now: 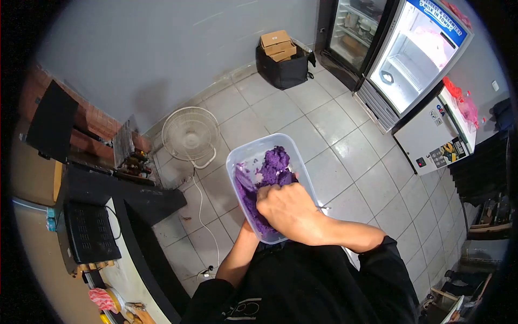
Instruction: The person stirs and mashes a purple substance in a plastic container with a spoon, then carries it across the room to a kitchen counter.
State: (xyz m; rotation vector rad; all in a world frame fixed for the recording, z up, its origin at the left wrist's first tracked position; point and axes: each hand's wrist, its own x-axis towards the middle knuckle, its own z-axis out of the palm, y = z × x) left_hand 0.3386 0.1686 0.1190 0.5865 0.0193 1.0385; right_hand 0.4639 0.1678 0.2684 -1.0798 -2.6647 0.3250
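Observation:
A clear plastic tub (pixel 303 162) with rounded corners is held in front of my body. Purple mash (pixel 276 160) lies inside it, heaped toward the far right part and smeared along the left wall. My right hand (pixel 288 211) reaches over the tub with its fingers curled in a fist down at the mash; what it grips, if anything, is hidden. Under the tub's near left side is my left hand (pixel 247 231), its fingers hidden by the tub.
On the tiled floor stand a white fan (pixel 191 134) with its cable and a black bag (pixel 286 73) holding cardboard boxes. Display fridges (pixel 407 59) and a white chest freezer (pixel 436 135) are at the right. A dark counter (pixel 145 243) runs along the left.

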